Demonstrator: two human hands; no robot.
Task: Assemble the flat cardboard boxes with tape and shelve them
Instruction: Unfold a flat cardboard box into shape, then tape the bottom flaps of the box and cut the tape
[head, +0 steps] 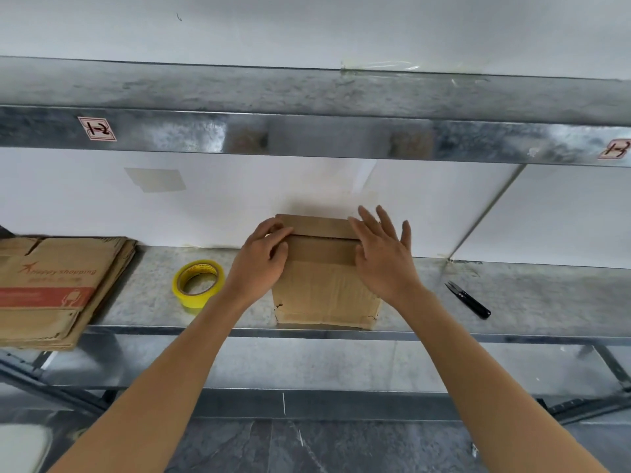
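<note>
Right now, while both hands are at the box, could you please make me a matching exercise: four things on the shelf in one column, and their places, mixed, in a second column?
Things:
1. tape roll
2. snips
3. stack of flat boxes
4. small box

Places:
A. between the left hand and the right hand
B. at the far left of the shelf
C. to the right of the right hand
D. between the stack and the left hand

Pairs: 1-D, 2-C, 3-B, 4-A

Both arms outstretched, left hand curled on the box, right hand flat, fingers straight
</note>
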